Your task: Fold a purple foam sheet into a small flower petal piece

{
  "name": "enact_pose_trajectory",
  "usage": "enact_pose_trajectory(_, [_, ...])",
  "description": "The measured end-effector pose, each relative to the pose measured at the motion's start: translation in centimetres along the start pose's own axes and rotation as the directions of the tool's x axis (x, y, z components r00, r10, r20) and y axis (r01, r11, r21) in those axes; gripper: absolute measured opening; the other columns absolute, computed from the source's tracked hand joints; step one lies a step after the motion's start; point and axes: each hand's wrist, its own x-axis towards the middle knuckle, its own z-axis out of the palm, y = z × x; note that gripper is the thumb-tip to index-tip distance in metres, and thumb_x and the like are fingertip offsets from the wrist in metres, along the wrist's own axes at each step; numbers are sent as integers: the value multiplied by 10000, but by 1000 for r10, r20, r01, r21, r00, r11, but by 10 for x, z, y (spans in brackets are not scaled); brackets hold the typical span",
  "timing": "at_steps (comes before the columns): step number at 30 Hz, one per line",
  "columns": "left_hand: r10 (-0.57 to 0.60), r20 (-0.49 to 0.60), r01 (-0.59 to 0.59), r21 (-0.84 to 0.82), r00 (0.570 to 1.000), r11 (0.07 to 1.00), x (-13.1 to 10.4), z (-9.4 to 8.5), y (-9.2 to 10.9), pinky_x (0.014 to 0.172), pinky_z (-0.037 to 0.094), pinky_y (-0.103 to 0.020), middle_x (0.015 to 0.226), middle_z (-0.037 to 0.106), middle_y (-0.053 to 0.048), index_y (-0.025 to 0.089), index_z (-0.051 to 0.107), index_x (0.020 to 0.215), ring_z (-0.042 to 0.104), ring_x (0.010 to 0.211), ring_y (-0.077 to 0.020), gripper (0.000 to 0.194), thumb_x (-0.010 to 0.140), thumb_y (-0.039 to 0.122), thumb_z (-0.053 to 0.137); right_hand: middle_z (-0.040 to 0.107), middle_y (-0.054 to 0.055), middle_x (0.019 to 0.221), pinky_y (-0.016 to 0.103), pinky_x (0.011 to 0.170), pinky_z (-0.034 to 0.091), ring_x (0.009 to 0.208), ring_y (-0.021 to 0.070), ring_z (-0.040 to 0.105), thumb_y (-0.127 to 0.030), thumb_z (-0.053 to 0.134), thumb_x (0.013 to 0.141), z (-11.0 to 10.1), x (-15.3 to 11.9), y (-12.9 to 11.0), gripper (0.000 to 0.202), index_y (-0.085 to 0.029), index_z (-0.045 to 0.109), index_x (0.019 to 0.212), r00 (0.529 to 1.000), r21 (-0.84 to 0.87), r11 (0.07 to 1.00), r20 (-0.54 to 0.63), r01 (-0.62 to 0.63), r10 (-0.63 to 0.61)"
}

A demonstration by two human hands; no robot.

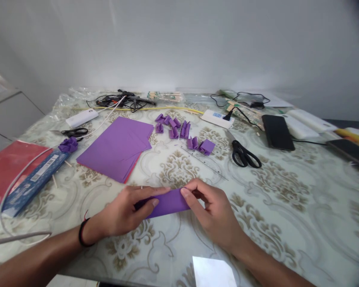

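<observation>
A folded strip of purple paper (169, 204) lies between my hands near the front of the table. My left hand (130, 207) grips its left part, thumb on the paper and fingers along the upper edge. The right end is pinched between thumb and fingers of my right hand (211, 207). Beyond them, several small folded purple pieces (174, 126) form a loose group. A stack of purple sheets (116, 147) sits to the left, with red showing at its lower edge. A clear ruler (205, 162) lies beyond my right hand.
Black-handled scissors (243, 154) lie at right, another pair (74, 132) at left. Phone (277, 132), power strip (217, 118), white power bank (81, 118) and tangled black cables (122, 100) are farther back. A red paper pack (18, 163) is at far left; a white piece (214, 272) lies in front.
</observation>
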Motion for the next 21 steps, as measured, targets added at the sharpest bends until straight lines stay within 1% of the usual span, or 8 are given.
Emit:
enact_pose_trajectory(6, [-13,-1,13,-18,1000,1000,0,-2,2,887,633,-290,1340,776,-78,273,699,1408,802,1078,-205,376,1057,208,579,575,-16,688,250,563,442,615,144,544,-313,553,1046,2,-1,3,280,-220,578,784,999,37,999,-40,0,1])
enact_pose_trajectory(9, [-15,-5,15,-17,1000,1000,-1,-3,2,908,637,-313,1334,776,-94,261,704,1406,791,1125,-233,372,1054,225,591,560,-18,685,249,544,428,609,144,531,-324,555,1050,2,-1,4,287,-222,567,782,999,54,998,-50,-12,15])
enact_pose_trajectory(11, [-9,-8,9,-16,1000,1000,-1,-3,1,873,640,-305,1295,795,-100,250,707,1405,805,1067,-230,371,1049,234,603,553,-20,681,250,539,425,606,146,527,-334,555,1052,2,-1,5,291,-223,565,783,998,63,998,-53,-17,21])
enact_pose_trajectory(13, [-4,-6,4,-20,1000,1000,-2,-2,-1,771,629,-262,1199,832,-92,242,705,1409,813,901,-193,372,1051,236,605,546,-22,675,250,535,423,602,147,525,-341,557,1051,2,-1,5,291,-225,562,783,998,68,997,-54,-20,24])
enact_pose_trajectory(15, [-8,-1,8,-29,1000,1000,-3,-1,-2,658,585,-218,1105,855,-69,243,702,1413,773,737,-148,373,1056,230,599,534,-25,666,248,524,414,595,146,520,-341,557,1047,2,-1,4,298,-226,553,772,998,72,997,-47,-26,30])
enact_pose_trajectory(16, [-9,2,9,-35,1000,999,-3,-1,-3,626,561,-207,1088,858,-61,246,701,1415,752,699,-135,373,1057,226,597,530,-25,662,248,522,412,593,145,519,-339,555,1045,1,-1,4,301,-225,549,766,999,73,997,-42,-28,31])
enact_pose_trajectory(19, [-13,1,13,-52,1000,999,-3,0,-4,611,528,-203,1151,845,-61,257,698,1419,736,714,-128,379,1055,219,600,536,-21,665,251,525,412,596,146,525,-332,546,1041,0,0,3,294,-223,561,768,999,67,997,-22,-23,24])
enact_pose_trajectory(21, [-16,1,16,-56,1000,998,-3,1,-4,609,515,-204,1144,845,-63,252,698,1420,726,717,-127,379,1056,215,597,576,-7,695,253,519,414,622,157,554,-337,542,1041,0,0,3,255,-222,606,823,999,60,998,3,-36,36])
